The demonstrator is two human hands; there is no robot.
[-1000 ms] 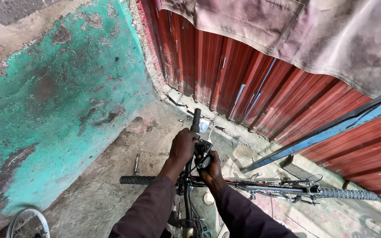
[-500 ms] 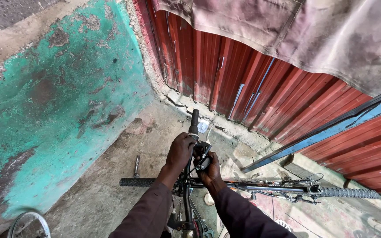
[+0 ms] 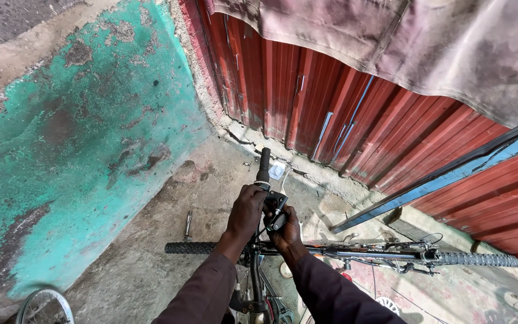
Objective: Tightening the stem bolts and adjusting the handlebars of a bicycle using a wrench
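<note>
Left hand (image 3: 246,211): fingers wrapped round the black handlebar (image 3: 263,174), which points toward 12 o'clock. Right hand (image 3: 284,227): fingers closed on the black brake lever clamp (image 3: 276,210) just beside it. Bicycle frame (image 3: 367,252) lies toward 3 o'clock, tyre (image 3: 190,247) at 9. Concrete floor (image 3: 151,240) open at 9–10 o'clock. Teal wall (image 3: 79,132) and red corrugated sheeting (image 3: 331,108) hem the far edges.

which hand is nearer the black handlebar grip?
Left. The left hand wraps the bar just below the black handlebar grip; the right hand sits lower, at the brake lever.
</note>
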